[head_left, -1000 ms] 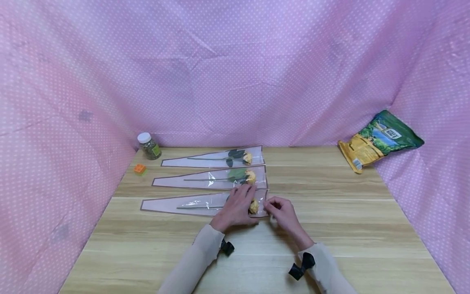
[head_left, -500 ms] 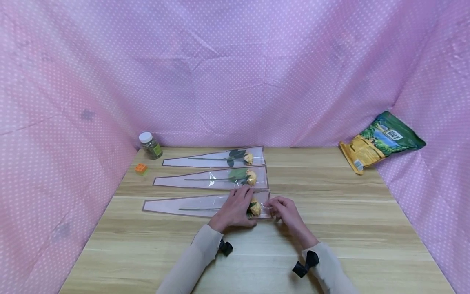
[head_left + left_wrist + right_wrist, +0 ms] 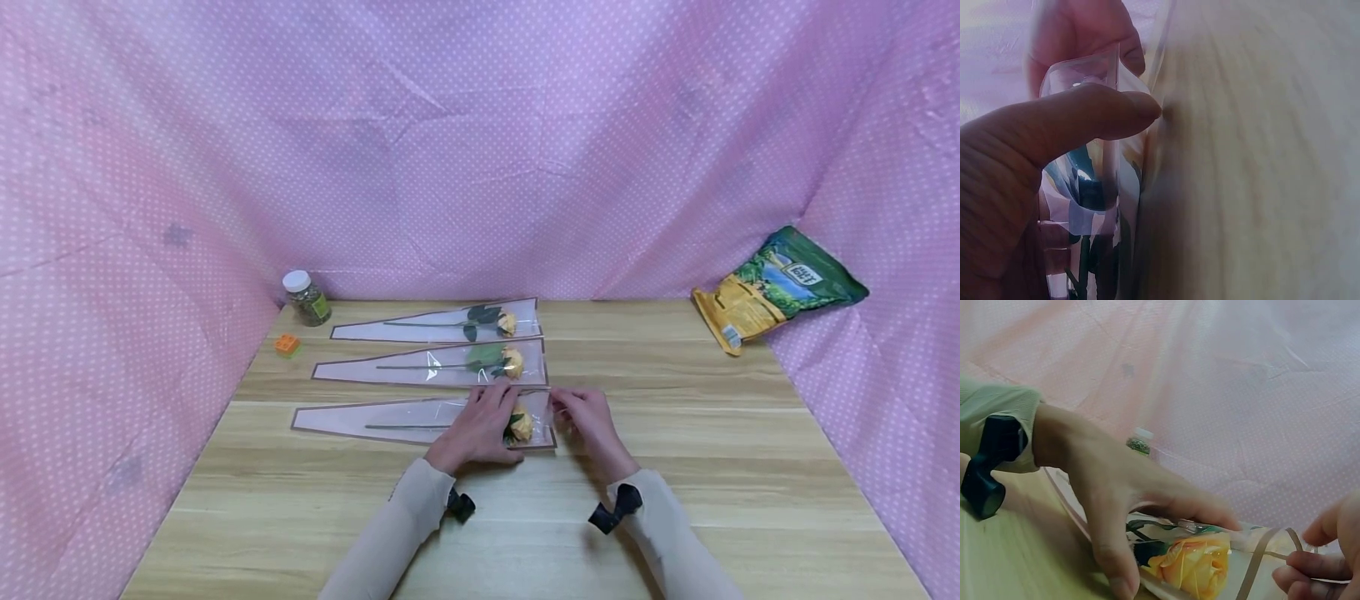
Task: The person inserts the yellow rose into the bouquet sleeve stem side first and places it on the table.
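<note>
Nearest of three clear flower sleeves, this one (image 3: 337,417) lies on the table with a yellow rose (image 3: 521,423) inside. My left hand (image 3: 483,421) spans the sleeve beside the bloom, holding it between thumb and fingers at its two long edges. In the left wrist view the thumb (image 3: 1085,119) lies across the bulging plastic. At the sleeve's wide end, my right hand (image 3: 588,417) pinches the far corner of the brown-edged mouth. The right wrist view shows that brown edge (image 3: 1254,569) curving up between rose and fingertips. The left fingers hide some leaves and stem.
Two more sleeves (image 3: 345,371) (image 3: 360,332) with yellow roses lie behind, parallel. A white-lidded jar (image 3: 307,300) and orange toy bricks (image 3: 287,345) stand at the back left. A green and yellow bag (image 3: 780,283) leans at the back right against the pink curtain (image 3: 480,167).
The right hand has slid along the sleeve's mouth from its near part to the far corner. The nearest sleeve has shifted slightly right. The left hand has kept its hold.
</note>
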Demonstrator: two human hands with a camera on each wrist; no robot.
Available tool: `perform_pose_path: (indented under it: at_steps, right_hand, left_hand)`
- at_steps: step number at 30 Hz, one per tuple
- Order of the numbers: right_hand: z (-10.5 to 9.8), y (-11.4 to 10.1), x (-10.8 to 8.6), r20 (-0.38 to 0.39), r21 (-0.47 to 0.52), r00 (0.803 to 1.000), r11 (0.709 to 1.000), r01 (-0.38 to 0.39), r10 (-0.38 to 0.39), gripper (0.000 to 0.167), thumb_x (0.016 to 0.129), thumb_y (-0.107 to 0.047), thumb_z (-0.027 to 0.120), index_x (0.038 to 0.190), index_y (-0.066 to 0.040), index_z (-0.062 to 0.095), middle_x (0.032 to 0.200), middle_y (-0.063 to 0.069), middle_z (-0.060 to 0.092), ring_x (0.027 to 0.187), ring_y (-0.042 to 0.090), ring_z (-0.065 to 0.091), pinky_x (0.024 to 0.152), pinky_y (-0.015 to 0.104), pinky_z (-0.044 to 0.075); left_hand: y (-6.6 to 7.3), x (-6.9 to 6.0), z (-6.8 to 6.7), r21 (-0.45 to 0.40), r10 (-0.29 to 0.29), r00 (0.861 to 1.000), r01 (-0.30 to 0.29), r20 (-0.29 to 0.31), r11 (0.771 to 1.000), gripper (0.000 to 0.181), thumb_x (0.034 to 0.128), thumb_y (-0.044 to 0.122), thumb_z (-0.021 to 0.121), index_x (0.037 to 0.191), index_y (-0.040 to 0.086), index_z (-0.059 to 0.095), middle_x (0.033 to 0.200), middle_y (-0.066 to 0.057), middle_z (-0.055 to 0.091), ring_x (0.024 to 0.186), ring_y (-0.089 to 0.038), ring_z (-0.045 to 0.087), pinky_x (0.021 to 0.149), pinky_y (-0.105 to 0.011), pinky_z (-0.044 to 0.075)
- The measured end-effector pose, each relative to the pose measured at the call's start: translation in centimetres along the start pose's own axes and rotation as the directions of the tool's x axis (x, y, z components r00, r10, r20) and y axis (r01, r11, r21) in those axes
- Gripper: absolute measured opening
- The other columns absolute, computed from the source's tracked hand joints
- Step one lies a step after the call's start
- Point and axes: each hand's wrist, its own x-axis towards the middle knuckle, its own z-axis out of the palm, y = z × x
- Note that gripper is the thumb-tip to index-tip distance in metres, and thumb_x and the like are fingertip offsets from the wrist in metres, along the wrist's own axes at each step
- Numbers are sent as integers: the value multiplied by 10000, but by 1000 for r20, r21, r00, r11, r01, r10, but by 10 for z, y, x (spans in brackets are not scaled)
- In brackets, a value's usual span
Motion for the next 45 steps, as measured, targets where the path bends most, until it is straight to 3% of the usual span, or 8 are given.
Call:
perform_pose_path:
  at_steps: [3, 7, 14, 18, 22, 26, 33, 45]
  right_hand:
    - [2, -1, 3, -20, -1, 1000, 1000, 2, -2, 220, 923, -159, 638, 768, -28, 724, 571, -64, 555, 545, 88, 463, 474, 223, 335]
    - [4, 0, 7, -27, 33, 999, 999, 30, -30, 193, 930, -102, 631, 806, 18, 718, 572, -74, 535, 543, 71, 447, 474, 202, 331]
    - [-4, 2, 0, 73, 38, 996, 998, 49, -52, 258, 1006, -159, 564, 893, 29, 699, 622, -72, 549, 568, 70, 471, 529, 200, 375]
    - [-14, 5, -11, 159, -68, 985, 994, 85, -73, 335, 1011, -240, 571, 1001, 77, 681, 703, -26, 584, 602, 94, 509, 537, 223, 388]
    - [-21, 10, -23, 263, -231, 951, 947, 222, -159, 311, 954, -233, 659, 1056, 61, 682, 848, 54, 672, 675, 113, 567, 569, 232, 435]
    - [-22, 19, -29, 341, -310, 923, 906, 289, -178, 240, 903, -211, 719, 1016, 0, 700, 853, 70, 672, 661, 115, 559, 549, 225, 453]
    - [-18, 26, -28, 342, -329, 917, 888, 321, -205, 123, 894, -126, 707, 935, -13, 730, 737, 11, 607, 623, 84, 516, 543, 215, 436]
    - [-12, 22, -24, 342, -320, 924, 903, 287, -173, 151, 922, -160, 690, 988, -30, 727, 831, 81, 655, 659, 141, 540, 530, 244, 477]
  left_hand:
    - [1, 0, 0, 3, 0, 1000, 0, -3, 1000, 1078, 685, 621, 798, 1515, 102, 345, 1511, -72, 398, 1414, -219, 382, 1166, -456, 326]
    - [0, 0, 1, 9, 8, 1000, -8, -12, 1000, 1063, 686, 617, 801, 1503, 106, 354, 1493, -63, 411, 1395, -209, 398, 1158, -445, 333]
    - [0, -2, -1, -4, 0, 1000, 0, -9, 1000, 1088, 690, 607, 804, 1533, 131, 308, 1523, -71, 386, 1417, -220, 386, 1177, -466, 321]
    - [0, -4, -4, -17, -4, 1000, 4, 1, 1000, 1138, 694, 607, 809, 1569, 134, 256, 1568, -97, 343, 1458, -260, 346, 1198, -503, 298]
    - [-3, -9, -6, -26, -8, 1000, 8, 0, 1000, 1145, 695, 591, 814, 1578, 137, 244, 1583, -100, 334, 1470, -266, 331, 1207, -506, 285]
    - [-10, -16, -6, -28, -24, 1000, 24, 6, 999, 1131, 701, 581, 808, 1577, 130, 253, 1589, -93, 334, 1472, -260, 333, 1207, -503, 287]
    - [-27, -28, -12, -3, -37, 999, 37, 10, 999, 1026, 726, 481, 815, 1548, 143, 303, 1567, -92, 365, 1447, -275, 366, 1202, -517, 290]
    - [-40, -33, -18, -14, -35, 999, 35, -5, 999, 963, 727, 399, 820, 1520, 132, 345, 1532, -117, 402, 1425, -295, 389, 1195, -535, 294]
